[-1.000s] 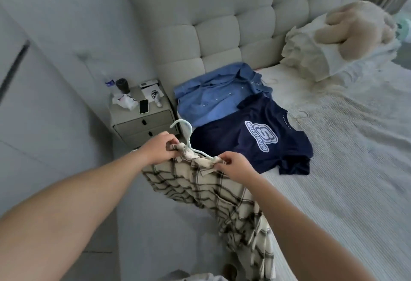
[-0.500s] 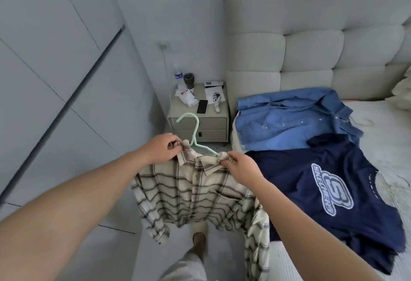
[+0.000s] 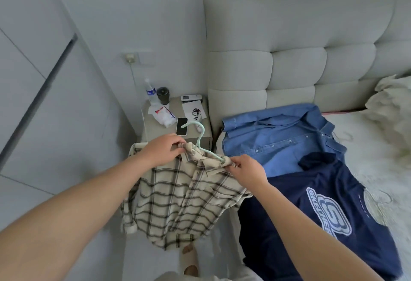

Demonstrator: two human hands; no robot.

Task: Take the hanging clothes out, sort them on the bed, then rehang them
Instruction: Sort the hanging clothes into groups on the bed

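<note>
Left hand point(image 3: 163, 150): fingers point(image 3: 178, 141) curled, pinching the left shoulder of a cream plaid shirt point(image 3: 178, 196) at the collar. Right hand point(image 3: 246, 169): fingers point(image 3: 236, 162) curled, pinching the shirt's right shoulder over the end of a mint-green hanger point(image 3: 201, 141). Shirt held between both hands, hanging below the fingers over the floor beside the bed's near-left edge; hanger hook rising just above and between the hands. Navy T-shirt point(image 3: 315, 220) with pale logo, flat along the left edge of the bed point(image 3: 378, 169), just right of the right forearm. Blue denim shirt point(image 3: 278, 140) flat beyond it, partly overlapped by the navy one, near the padded headboard point(image 3: 300, 47). Nightstand point(image 3: 155, 127) past the hands, against the bed's head-end corner: phone point(image 3: 181, 126), crumpled packet point(image 3: 163, 115), dark cup point(image 3: 163, 95), water bottle point(image 3: 150, 91). Pale bedding heap point(image 3: 391, 111) at the far right.
</note>
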